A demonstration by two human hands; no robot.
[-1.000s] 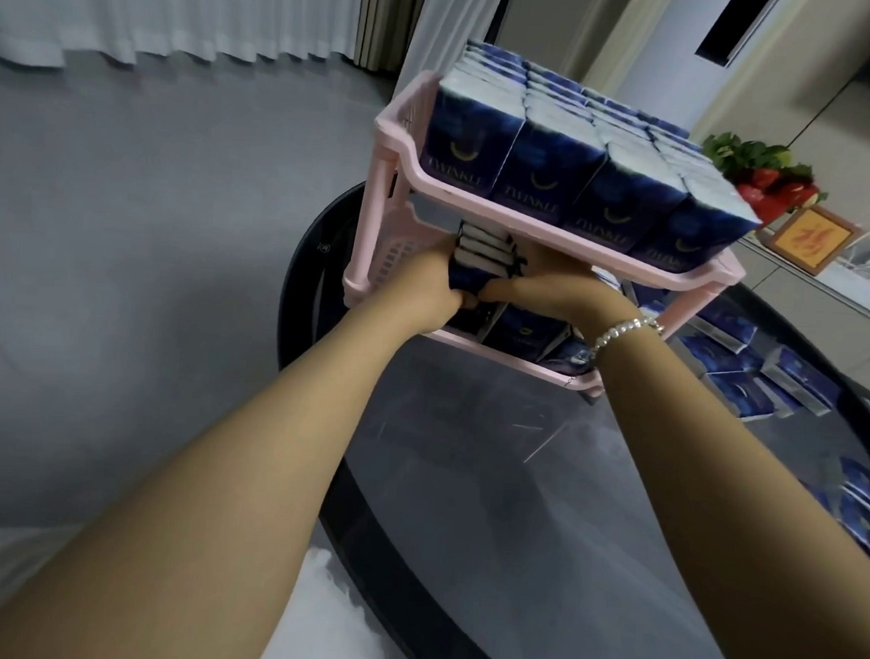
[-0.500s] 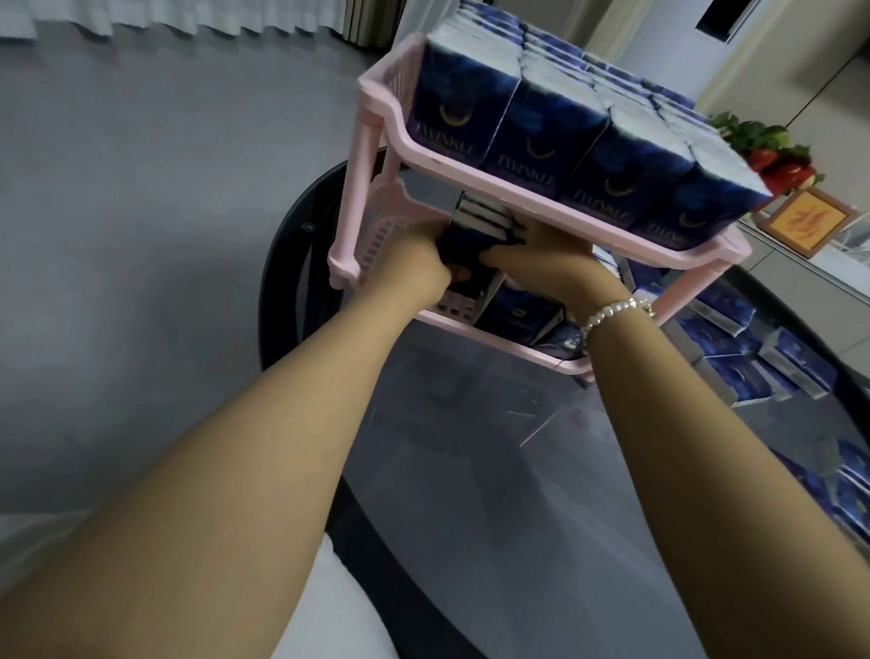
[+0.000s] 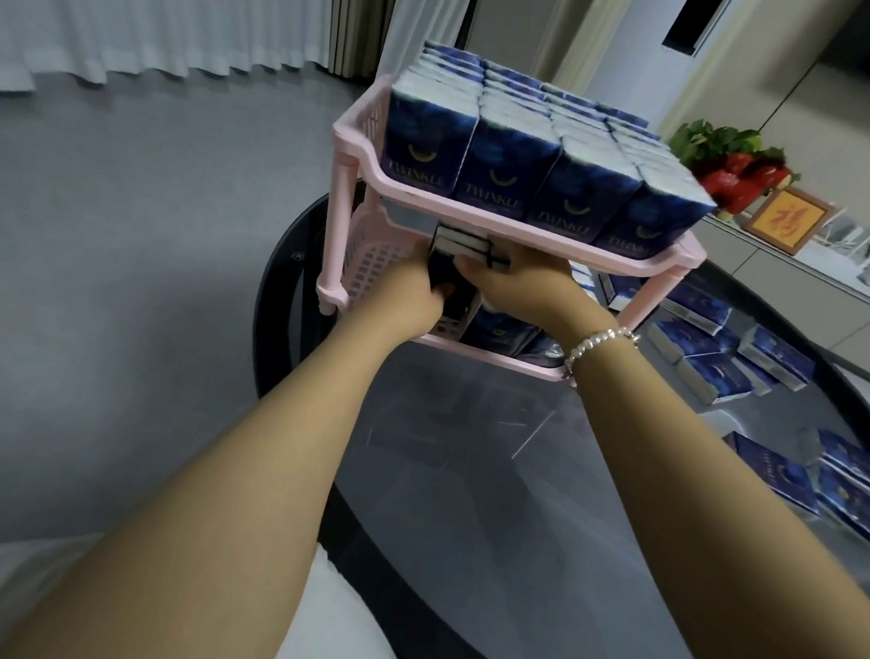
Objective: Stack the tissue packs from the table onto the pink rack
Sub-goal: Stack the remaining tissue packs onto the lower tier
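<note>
From the head view, two hands are reaching into the lower tier of the pink rack point(image 3: 513, 216), which is standing at twelve o'clock on the round, dark, glossy surface point(image 3: 538, 516). The left hand point(image 3: 409, 296) and right hand point(image 3: 518, 283) are meeting close together, both curling around a small bundle of tissue packs point(image 3: 462, 243) and pressing it in under the upper shelf; the exact number in the bundle is too hidden to count. The rack is showing two tiers of slatted pink plastic on rounded posts. The upper tier is carrying four columns of upright blue packs point(image 3: 538, 146), their white tops running back in rows. A few more packs point(image 3: 495, 328) are lying in the lower tier, partly blocked by the right wrist, which is wearing a beaded bracelet point(image 3: 602, 341). At three o'clock, about eight loose packs point(image 3: 719, 359) are lying scattered flat on the surface, some cut off by the frame edge. At two o'clock, red and green produce point(image 3: 733, 165) and a framed picture point(image 3: 785, 220) are sitting on a pale counter point(image 3: 807, 283). White pleated curtains point(image 3: 161, 11) are hanging at ten o'clock above the grey floor point(image 3: 119, 255).
</note>
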